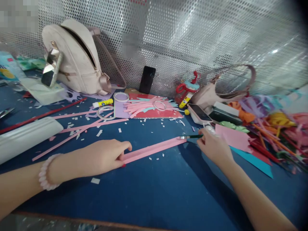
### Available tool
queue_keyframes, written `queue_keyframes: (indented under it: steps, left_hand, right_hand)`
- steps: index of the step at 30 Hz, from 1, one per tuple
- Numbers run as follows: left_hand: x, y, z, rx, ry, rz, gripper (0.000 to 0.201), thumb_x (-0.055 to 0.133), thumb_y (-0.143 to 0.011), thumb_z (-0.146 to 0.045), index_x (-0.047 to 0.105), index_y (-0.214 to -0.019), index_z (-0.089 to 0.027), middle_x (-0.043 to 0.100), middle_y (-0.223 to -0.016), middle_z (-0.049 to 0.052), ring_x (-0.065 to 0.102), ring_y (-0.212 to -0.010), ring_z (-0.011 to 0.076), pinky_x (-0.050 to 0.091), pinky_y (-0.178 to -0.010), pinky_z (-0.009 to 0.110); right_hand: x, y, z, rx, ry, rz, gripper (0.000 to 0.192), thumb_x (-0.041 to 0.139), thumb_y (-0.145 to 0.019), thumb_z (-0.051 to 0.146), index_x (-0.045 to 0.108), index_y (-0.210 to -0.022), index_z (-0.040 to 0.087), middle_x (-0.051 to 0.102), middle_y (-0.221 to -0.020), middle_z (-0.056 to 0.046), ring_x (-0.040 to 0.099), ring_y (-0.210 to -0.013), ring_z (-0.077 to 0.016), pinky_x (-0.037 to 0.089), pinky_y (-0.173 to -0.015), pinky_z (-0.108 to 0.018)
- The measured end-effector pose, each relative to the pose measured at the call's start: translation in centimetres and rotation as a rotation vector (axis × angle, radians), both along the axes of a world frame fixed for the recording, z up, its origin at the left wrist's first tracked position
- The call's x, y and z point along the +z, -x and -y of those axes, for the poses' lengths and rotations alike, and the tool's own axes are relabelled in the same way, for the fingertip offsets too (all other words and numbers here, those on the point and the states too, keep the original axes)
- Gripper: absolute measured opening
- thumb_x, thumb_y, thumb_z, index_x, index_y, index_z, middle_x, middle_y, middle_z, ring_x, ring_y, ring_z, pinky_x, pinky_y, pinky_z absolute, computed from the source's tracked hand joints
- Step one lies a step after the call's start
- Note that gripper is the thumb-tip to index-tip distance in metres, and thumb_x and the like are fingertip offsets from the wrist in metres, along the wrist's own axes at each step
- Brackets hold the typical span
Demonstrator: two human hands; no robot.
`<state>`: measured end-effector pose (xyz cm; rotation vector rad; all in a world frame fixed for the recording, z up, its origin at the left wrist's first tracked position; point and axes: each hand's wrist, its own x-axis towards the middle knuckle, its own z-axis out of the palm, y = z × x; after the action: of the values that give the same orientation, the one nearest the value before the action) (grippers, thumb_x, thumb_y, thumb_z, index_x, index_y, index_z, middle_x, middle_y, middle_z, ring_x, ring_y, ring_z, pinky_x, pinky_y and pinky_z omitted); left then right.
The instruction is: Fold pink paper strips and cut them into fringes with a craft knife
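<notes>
My left hand [101, 158], with a beaded bracelet at the wrist, pinches the near left end of a folded pink paper strip [154, 150]. The strip slants up to the right, low over the blue tabletop. At its far right end lies the silver tip of a thin dark-green tool [192, 136]; its exact kind is unclear. My right hand [215, 146] is closed on the other end of this tool, and its palm side is hidden. Just beyond it, a pink paper sheet [233, 137] lies on the table.
Small paper scraps dot the blue table [149, 195]. Behind are a beige backpack [74, 61], a glue stick [102, 103], pink fringed strips [141, 106], tape rolls [106, 113], an upright black phone [147, 79] and a handbag [216, 88]. Coloured craft materials [274, 125] crowd the right side.
</notes>
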<state>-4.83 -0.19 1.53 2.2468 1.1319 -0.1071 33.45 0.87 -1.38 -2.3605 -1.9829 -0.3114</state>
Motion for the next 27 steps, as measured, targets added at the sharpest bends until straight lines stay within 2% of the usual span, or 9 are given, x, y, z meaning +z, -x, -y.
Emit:
queue_keyframes:
  steps: [5, 10, 14, 17, 20, 23, 25, 27]
  left_hand:
    - [-1.4, 0.3, 0.1, -0.053, -0.206, 0.023, 0.026, 0.053, -0.086, -0.028, 0.056, -0.111, -0.023, 0.058, -0.109, 0.005, 0.06, -0.092, 0.0207, 0.043, -0.072, 0.027]
    - [-2.2, 0.4, 0.5, -0.055, -0.27, 0.03, 0.023, 0.048, -0.09, -0.029, 0.056, -0.111, -0.022, 0.06, -0.104, 0.007, 0.062, -0.086, 0.0205, 0.044, -0.07, 0.028]
    - [-1.8, 0.4, 0.4, -0.04, -0.25, 0.056, 0.027, 0.049, -0.089, -0.029, 0.054, -0.115, -0.023, 0.061, -0.104, 0.006, 0.062, -0.084, 0.0201, 0.044, -0.065, 0.027]
    - [-1.4, 0.3, 0.3, -0.02, -0.177, 0.018, 0.032, 0.05, -0.087, -0.026, 0.052, -0.119, -0.025, 0.063, -0.103, 0.004, 0.062, -0.081, 0.0201, 0.043, -0.063, 0.027]
    - [-1.3, 0.4, 0.2, -0.035, -0.135, 0.014, 0.039, 0.046, -0.09, -0.024, 0.047, -0.129, -0.028, 0.064, -0.109, 0.004, 0.062, -0.092, 0.0223, 0.045, -0.073, 0.03]
    - [-1.3, 0.4, -0.2, -0.084, -0.131, 0.142, 0.047, 0.04, -0.093, -0.022, 0.039, -0.138, -0.035, 0.057, -0.128, 0.001, 0.059, -0.106, 0.0202, 0.044, -0.086, 0.03]
    - [-1.1, 0.3, -0.6, -0.103, -0.067, 0.221, 0.042, 0.039, -0.092, -0.019, 0.05, -0.13, -0.035, 0.059, -0.121, -0.001, 0.063, -0.093, 0.0149, 0.046, -0.079, 0.024]
    - [-0.9, 0.0, -1.0, -0.079, -0.027, 0.278, 0.032, 0.04, -0.09, -0.018, 0.064, -0.108, -0.028, 0.064, -0.1, -0.001, 0.062, -0.074, 0.0112, 0.046, -0.065, 0.021]
  right_hand:
    - [-0.3, -0.9, 0.1, 0.12, -0.223, -0.244, 0.025, 0.046, -0.077, 0.024, 0.056, -0.099, 0.022, 0.062, -0.073, -0.005, 0.055, -0.059, -0.0221, 0.037, -0.056, -0.033]
    - [-0.7, -1.4, -0.3, 0.254, -0.372, -0.519, 0.022, 0.046, -0.075, 0.028, 0.052, -0.095, 0.022, 0.062, -0.084, -0.007, 0.061, -0.077, -0.0235, 0.047, -0.066, -0.036]
    - [-1.0, -1.1, -0.3, 0.275, -0.478, -0.605, 0.023, 0.052, -0.077, 0.034, 0.049, -0.096, 0.023, 0.058, -0.081, -0.005, 0.058, -0.071, -0.0218, 0.047, -0.062, -0.036]
    - [-1.1, -0.9, -0.2, 0.289, -0.502, -0.63, 0.024, 0.056, -0.076, 0.035, 0.048, -0.095, 0.023, 0.056, -0.079, -0.003, 0.057, -0.069, -0.0208, 0.047, -0.062, -0.037]
    - [-1.2, -0.8, -0.2, 0.306, -0.481, -0.65, 0.023, 0.057, -0.076, 0.032, 0.049, -0.095, 0.023, 0.055, -0.08, -0.003, 0.057, -0.071, -0.0204, 0.048, -0.064, -0.037]
    - [-1.2, -0.7, -0.2, 0.316, -0.476, -0.656, 0.022, 0.057, -0.076, 0.033, 0.049, -0.094, 0.023, 0.056, -0.08, -0.003, 0.057, -0.071, -0.02, 0.048, -0.065, -0.037]
    - [-1.2, -0.7, -0.3, 0.314, -0.487, -0.661, 0.023, 0.057, -0.075, 0.034, 0.049, -0.093, 0.023, 0.055, -0.078, -0.002, 0.057, -0.068, -0.0192, 0.047, -0.062, -0.035]
    - [-1.2, -0.6, -0.3, 0.304, -0.502, -0.668, 0.024, 0.059, -0.075, 0.036, 0.048, -0.091, 0.024, 0.054, -0.074, -0.001, 0.055, -0.064, -0.0183, 0.046, -0.056, -0.033]
